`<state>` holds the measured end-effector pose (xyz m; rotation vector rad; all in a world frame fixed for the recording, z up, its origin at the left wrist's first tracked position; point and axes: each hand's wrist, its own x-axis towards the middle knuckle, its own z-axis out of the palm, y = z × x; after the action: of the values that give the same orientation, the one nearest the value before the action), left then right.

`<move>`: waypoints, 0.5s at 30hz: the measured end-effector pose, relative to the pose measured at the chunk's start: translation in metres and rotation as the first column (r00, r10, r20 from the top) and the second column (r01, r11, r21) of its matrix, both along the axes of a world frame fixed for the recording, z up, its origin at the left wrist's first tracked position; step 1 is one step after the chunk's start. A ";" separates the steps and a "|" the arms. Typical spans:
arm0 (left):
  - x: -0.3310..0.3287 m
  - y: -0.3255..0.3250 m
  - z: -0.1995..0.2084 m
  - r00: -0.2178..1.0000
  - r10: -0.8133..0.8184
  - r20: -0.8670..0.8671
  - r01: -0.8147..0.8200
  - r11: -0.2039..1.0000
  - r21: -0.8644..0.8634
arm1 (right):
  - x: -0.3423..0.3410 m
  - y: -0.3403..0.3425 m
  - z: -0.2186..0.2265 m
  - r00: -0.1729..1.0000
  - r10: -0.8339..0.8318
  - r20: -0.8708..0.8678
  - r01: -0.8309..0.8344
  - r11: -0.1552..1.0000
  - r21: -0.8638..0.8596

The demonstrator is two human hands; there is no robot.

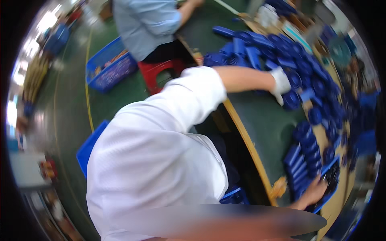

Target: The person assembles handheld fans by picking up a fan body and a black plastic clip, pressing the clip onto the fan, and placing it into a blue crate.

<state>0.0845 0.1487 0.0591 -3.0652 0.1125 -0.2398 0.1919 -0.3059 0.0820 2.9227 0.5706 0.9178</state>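
Beside blue parts [295, 80] | left hand [281, 83] spread | right hand [315, 192] by bin edge [331, 165], grip unclear | tabletop [263, 120] between

One green table [257, 124] is seen, on which dozens of blue plastic parts [292, 100] are heaped, too overlapped to be counted exactly. Two of the wearer's hands are shown: one gloved left hand [281, 82] and one bare right hand [315, 192]. One blue-edged tray [330, 165], one crumpled orange-yellow item [278, 187], one red stool [148, 76], one blue basket [120, 74] and one co-worker [148, 24] are also counted.
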 end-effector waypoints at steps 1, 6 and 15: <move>-0.008 0.001 0.000 0.995 0.081 -0.054 -0.082 0.997 -0.004 | 0.014 -0.007 0.005 0.996 0.046 -0.077 -0.051 0.997 -0.054; 0.008 -0.003 0.000 0.997 0.069 0.036 -0.065 0.994 -0.089 | 0.060 -0.011 -0.001 0.968 -0.030 -0.249 -0.007 0.989 -0.148; -0.041 -0.051 0.032 0.997 0.059 0.052 -0.051 0.989 -0.136 | 0.079 0.087 -0.016 0.905 0.371 -0.208 -0.342 0.926 0.163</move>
<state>0.0433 0.0973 0.0913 -3.1863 0.0086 -0.3437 0.2709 -0.2193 0.0665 3.1215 1.1359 0.6465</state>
